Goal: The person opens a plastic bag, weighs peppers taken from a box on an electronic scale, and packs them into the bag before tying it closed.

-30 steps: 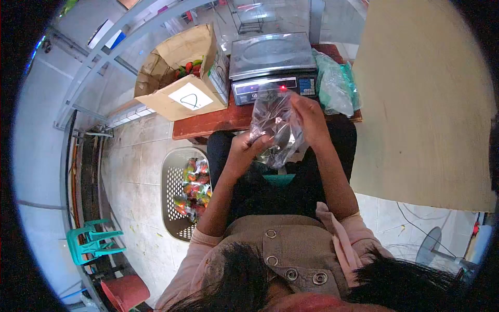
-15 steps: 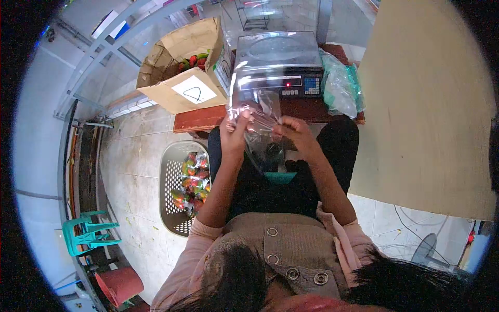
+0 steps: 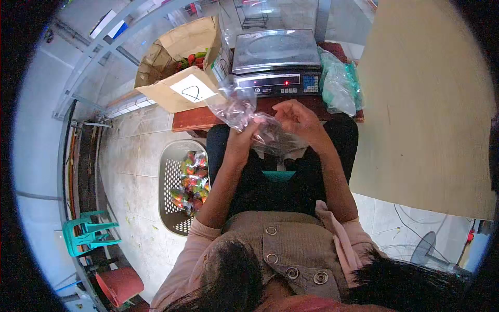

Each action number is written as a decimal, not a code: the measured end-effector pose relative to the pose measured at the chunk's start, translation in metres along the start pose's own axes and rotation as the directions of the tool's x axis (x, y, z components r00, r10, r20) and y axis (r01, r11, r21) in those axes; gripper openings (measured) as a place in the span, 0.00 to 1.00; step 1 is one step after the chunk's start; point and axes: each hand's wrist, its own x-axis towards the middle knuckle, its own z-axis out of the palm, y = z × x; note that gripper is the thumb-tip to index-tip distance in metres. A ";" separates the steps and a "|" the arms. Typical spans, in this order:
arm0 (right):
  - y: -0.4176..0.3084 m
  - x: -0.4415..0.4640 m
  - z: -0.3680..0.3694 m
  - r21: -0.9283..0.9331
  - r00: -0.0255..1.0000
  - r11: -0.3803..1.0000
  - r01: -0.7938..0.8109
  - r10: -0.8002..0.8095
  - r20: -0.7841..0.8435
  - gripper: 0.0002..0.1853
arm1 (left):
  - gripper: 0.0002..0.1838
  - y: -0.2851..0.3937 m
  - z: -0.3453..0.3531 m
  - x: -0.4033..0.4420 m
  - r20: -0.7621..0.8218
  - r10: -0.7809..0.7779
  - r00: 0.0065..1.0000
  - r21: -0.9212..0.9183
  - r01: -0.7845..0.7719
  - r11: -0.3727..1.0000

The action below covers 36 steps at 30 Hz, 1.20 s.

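Note:
A crumpled clear plastic bag (image 3: 236, 112) is gripped in my left hand (image 3: 241, 139), above my lap and in front of the scale. It spreads both to the left and to the right of that hand. Beside its right part is my right hand (image 3: 300, 124), fingers loosely bent and apart, holding nothing that I can see; whether it touches the plastic I cannot tell. Just beyond both hands stands a digital scale (image 3: 273, 83) with a bare metal plate and lit red display.
On the reddish bench (image 3: 193, 121), an open cardboard box (image 3: 166, 96) holds red and green peppers (image 3: 193, 60). Plastic bags (image 3: 338, 88) lie right of the scale. A perforated basket (image 3: 167, 213) of bagged peppers is at my left. A large tan board (image 3: 426, 114) stands at right.
The bag was stretched upright between both hands; now it is bunched and swung left in my left hand. My right hand has let go, its fingers loosening and rising slightly.

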 end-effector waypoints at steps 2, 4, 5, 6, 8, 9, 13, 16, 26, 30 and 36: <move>0.000 -0.005 -0.003 -0.158 0.999 0.987 0.031 -0.024 0.048 0.14 | 0.11 0.000 -0.005 0.005 0.009 -0.010 1.000 -0.110 0.011 0.994; 0.002 -0.008 -0.008 -0.262 0.997 0.964 0.036 -0.017 0.074 0.14 | 0.17 -0.004 -0.013 0.009 0.027 -0.006 1.000 -0.122 0.009 0.993; 0.008 -0.008 -0.010 -0.288 0.997 0.957 0.023 -0.001 0.078 0.14 | 0.15 -0.005 -0.014 0.008 0.033 -0.019 0.999 -0.172 0.024 0.985; 0.014 -0.007 -0.013 -0.314 0.996 0.949 0.013 0.014 0.082 0.14 | 0.14 -0.002 -0.013 0.006 0.040 -0.030 0.999 -0.221 0.038 0.975; 0.030 -0.005 -0.024 -0.420 0.998 0.907 -0.035 0.051 0.027 0.16 | 0.12 0.002 -0.014 0.004 0.029 -0.050 0.998 -0.271 0.056 0.961; 0.032 -0.004 -0.025 -0.470 0.998 0.880 -0.062 0.069 -0.003 0.17 | 0.11 0.003 -0.015 0.003 0.013 -0.061 0.998 -0.273 0.062 0.960; 0.021 -0.003 -0.018 -0.305 0.974 0.950 0.062 -0.124 -0.188 0.16 | 0.10 -0.003 -0.023 0.007 0.034 -0.066 0.997 -0.310 0.073 0.948; 0.008 -0.001 0.000 -0.524 0.912 0.814 0.252 -0.381 -0.153 0.14 | 0.09 -0.004 -0.018 0.007 0.063 -0.050 0.997 -0.334 0.068 0.940; 0.030 -0.004 -0.019 -0.142 0.991 0.986 -0.089 0.074 -0.109 0.10 | 0.10 0.007 -0.023 -0.001 -0.049 -0.075 0.996 -0.326 0.055 0.944; 0.024 -0.007 -0.016 0.019 0.985 0.996 -0.083 0.085 -0.150 0.09 | 0.11 0.010 -0.022 -0.004 -0.116 -0.128 0.985 -0.339 0.082 0.937; 0.040 -0.006 -0.018 -0.009 0.982 1.000 -0.027 0.025 -0.186 0.12 | 0.11 0.002 -0.031 -0.002 -0.091 0.033 0.995 -0.130 -0.045 0.990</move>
